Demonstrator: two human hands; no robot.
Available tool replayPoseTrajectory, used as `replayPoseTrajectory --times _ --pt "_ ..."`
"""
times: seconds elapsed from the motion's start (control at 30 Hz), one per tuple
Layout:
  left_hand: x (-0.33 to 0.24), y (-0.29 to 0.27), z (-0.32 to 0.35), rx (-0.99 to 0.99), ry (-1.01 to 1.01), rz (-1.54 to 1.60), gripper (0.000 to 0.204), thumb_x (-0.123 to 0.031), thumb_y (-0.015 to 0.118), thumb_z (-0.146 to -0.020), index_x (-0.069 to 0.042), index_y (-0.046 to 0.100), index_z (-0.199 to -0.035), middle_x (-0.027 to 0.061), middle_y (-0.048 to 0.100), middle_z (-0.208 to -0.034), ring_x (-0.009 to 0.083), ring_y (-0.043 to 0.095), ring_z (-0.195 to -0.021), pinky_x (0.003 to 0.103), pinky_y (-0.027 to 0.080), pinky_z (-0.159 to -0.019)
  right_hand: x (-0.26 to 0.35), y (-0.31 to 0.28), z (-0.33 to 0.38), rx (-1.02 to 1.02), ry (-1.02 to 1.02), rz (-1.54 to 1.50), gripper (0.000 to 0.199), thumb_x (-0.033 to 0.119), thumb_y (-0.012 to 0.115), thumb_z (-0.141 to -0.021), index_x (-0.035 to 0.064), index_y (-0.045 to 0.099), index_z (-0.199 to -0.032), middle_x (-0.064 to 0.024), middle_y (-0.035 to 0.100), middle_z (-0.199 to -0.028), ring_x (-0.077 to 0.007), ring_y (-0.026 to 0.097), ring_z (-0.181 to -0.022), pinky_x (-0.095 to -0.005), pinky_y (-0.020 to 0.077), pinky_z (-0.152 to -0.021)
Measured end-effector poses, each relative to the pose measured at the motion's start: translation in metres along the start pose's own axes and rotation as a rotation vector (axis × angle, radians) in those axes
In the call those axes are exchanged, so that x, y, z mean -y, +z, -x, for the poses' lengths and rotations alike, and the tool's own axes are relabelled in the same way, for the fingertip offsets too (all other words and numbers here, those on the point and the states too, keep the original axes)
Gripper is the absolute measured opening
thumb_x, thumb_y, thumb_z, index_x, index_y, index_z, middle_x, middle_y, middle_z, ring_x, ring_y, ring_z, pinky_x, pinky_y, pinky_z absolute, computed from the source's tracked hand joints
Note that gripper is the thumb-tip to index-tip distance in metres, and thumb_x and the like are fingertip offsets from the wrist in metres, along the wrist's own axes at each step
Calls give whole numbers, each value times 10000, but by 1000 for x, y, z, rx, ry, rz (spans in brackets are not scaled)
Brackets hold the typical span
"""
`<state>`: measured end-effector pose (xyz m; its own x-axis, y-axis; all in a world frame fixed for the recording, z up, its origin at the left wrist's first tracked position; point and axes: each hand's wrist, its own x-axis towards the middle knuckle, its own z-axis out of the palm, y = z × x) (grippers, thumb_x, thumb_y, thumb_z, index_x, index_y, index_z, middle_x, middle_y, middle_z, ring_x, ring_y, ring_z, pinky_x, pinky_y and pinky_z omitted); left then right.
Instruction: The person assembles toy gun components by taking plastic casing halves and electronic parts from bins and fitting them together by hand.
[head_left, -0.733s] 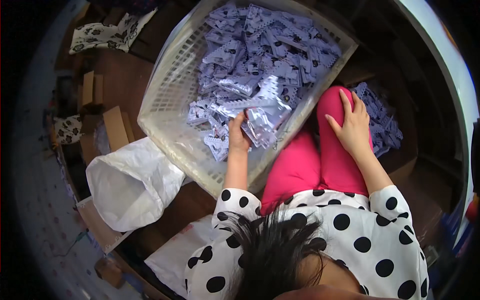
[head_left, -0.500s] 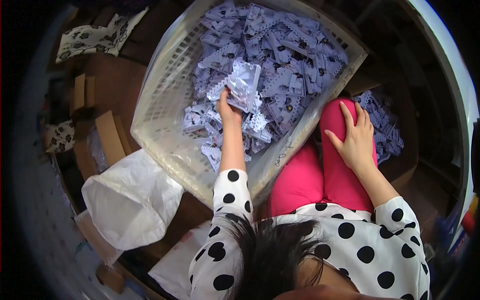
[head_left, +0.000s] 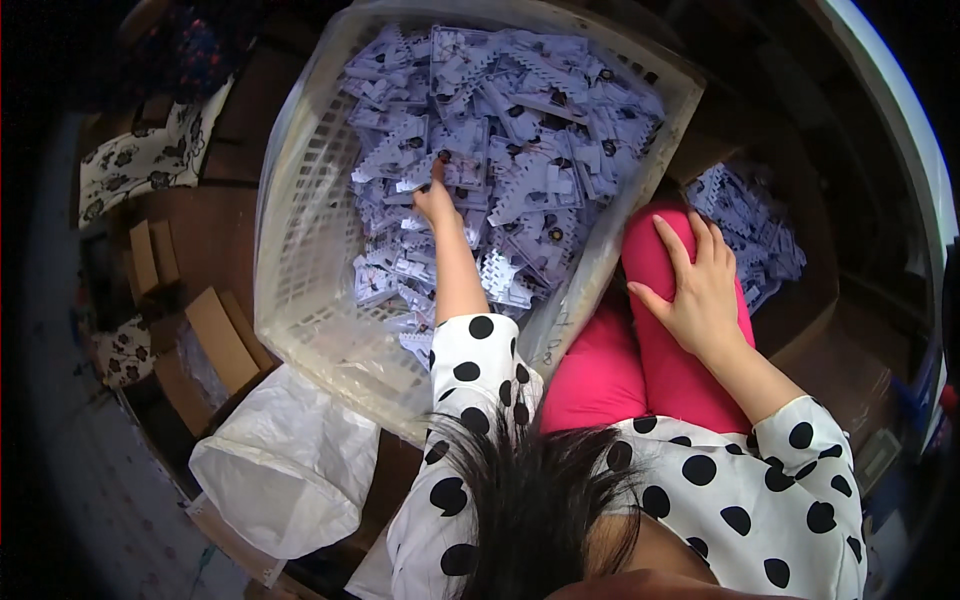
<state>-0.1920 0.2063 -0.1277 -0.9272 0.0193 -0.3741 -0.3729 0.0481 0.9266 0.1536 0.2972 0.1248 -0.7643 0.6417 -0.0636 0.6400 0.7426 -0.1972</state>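
Inside the large white plastic basket [head_left: 300, 215], my left hand [head_left: 437, 203] reaches down onto a heap of pale lilac-grey plastic parts [head_left: 535, 185]. Its thumb and fingers close around the edge of one toothed plastic part [head_left: 418, 183]; the fingers underneath are partly hidden. Many parts in the heap have saw-toothed edges and small dark round pieces. My right hand [head_left: 700, 295] rests on my right knee in pink trousers [head_left: 650, 275], holding nothing, with its fingers spread.
Right of my knee, more of these parts fill a cardboard box [head_left: 800, 325]. A white sack [head_left: 290, 460] sits at the basket's near left corner. Further left are an opened carton [head_left: 222, 340] and a flower-patterned cloth [head_left: 150, 165]. Clear plastic lines the basket's rim.
My left hand has lowered from holding a shiny part raised above the heap to the heap itself, further left. The whole view has shifted somewhat. My right hand stays on the knee.
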Motion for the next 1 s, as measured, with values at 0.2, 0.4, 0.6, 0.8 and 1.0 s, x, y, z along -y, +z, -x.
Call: replayPoseTrajectory --times 0.2,0.4,0.6,0.8,1.0 --pt "6 -58 -29 -232 172 -381 832 -306 826 -627 117 383 -1190 265 441 -1205 354 461 -1079 419 387 -940 7 -2 4 -10 -27 -97 716 440 695 -697 160 441 -1305 -203 382 -1297 -373 363 -1180 -469 345 -929" --pt "-45 -38 97 47 287 -191 548 -88 680 -767 24 378 -1210 173 534 -1075 234 538 -941 352 454 -844 -23 6 16 -45 27 -116 709 484 646 -726 124 444 -1303 -223 405 -1285 -388 386 -1178 -531 352 -922" --pt "-119 34 333 700 333 -127 405 -61 514 -916 14 332 -1269 168 574 -1069 201 585 -964 308 461 -874 -38 14 25 -247 59 -569 686 334 642 -764 53 373 -1329 -208 424 -1275 -340 409 -1186 -467 352 -949" --pt "-89 79 422 966 493 -412 322 -31 491 -915 20 413 -1223 114 604 -937 138 586 -822 250 477 -791 -157 122 15 -666 949 -1259 315 92 587 -781 17 528 -1081 -144 618 -841 -251 607 -775 -368 486 -712" --pt "-80 80 417 884 599 -496 219 -22 501 -902 38 501 -1113 108 601 -881 147 598 -790 255 503 -738 -279 229 14 -525 1009 -567 528 352 661 -752 -20 548 -1108 -190 597 -978 -352 498 -1010 -428 398 -896"
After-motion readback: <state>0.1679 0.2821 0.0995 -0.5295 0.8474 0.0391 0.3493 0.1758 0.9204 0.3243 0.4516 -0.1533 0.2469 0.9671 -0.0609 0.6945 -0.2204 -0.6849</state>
